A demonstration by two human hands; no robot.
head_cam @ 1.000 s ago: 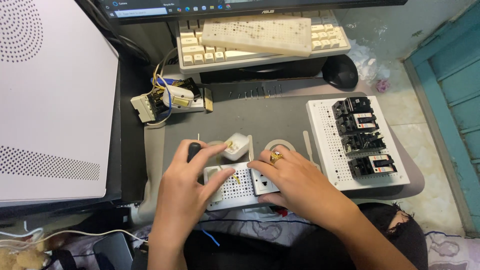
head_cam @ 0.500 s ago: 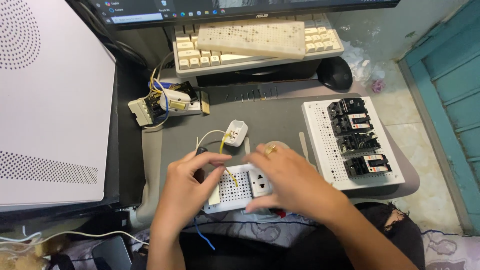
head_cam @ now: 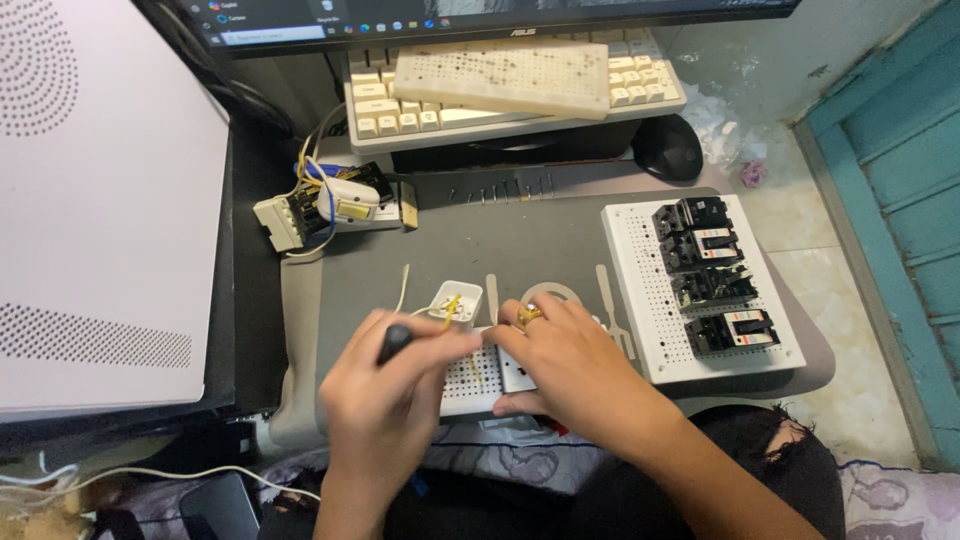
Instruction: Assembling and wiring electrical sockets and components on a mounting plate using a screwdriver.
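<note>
Both hands are busy over a small white perforated board (head_cam: 465,378) at the front edge of the grey lap tray (head_cam: 520,235). The left hand (head_cam: 385,385) is closed round a dark-handled tool (head_cam: 394,343), prob. a screwdriver, tip aimed at the board near the small white socket box (head_cam: 455,300) w/ yellow wires (head_cam: 450,308) poking out. The right hand (head_cam: 575,370), ring on one finger, is curled over the board's right side, thumb under the edge, pinning it down; can't tell if it grips anything besides the board.

To do this bit well, I'd say: keep the right hand clamping the board flat so it doesn't skate on the tray, hold the tool upright over the screw or hole, and turn w/ light pressure, since the loose wires sit just beside the tip and could snag.

Vs. half a sec ago: the socket box has shifted closer to the board, now touching its top edge instead of sitting apart. The left hand has turned so the tool handle shows on top. The right hand stays put on the board. The larger board w/ black breakers (head_cam: 712,285) to the right and the wired parts (head_cam: 325,205) at the left haven't moved.
</note>
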